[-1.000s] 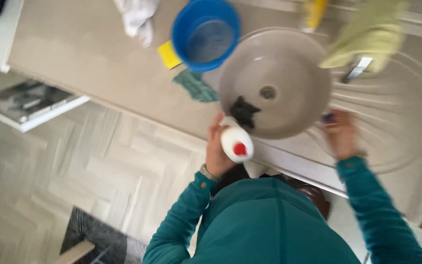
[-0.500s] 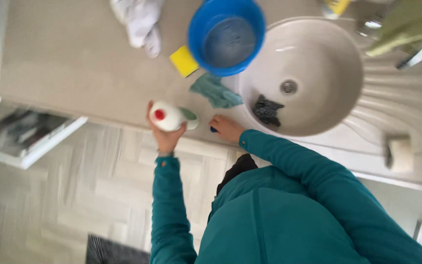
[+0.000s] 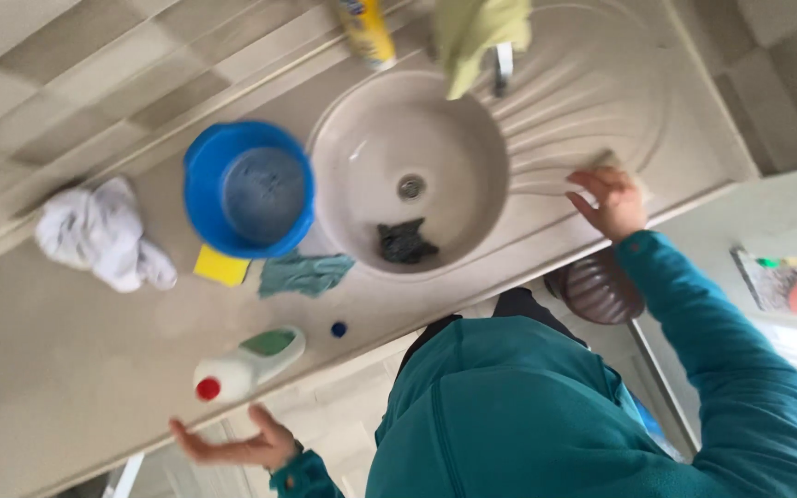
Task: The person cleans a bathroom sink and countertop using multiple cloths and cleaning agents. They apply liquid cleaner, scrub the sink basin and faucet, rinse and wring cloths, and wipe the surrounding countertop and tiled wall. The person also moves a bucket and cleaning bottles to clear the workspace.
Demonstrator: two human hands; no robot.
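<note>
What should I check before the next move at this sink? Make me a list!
1. Left hand free: ok. It is open and empty, beside the white bottle without touching it.
2. Bottle upright: not ok. It lies on its side near the counter's front edge, red cap on.
3. Right hand has a grip: cannot tell. Its fingers rest on a pale block on the ribbed drainboard.
4. Drain uncovered: ok. The dark cloth lies in the sink beside it.
5. Small blue cap put away: not ok. It sits loose on the counter.

Soft even daylight, faint shadows, small glare inside sink (image 3: 472, 120); slight motion blur throughout.
</note>
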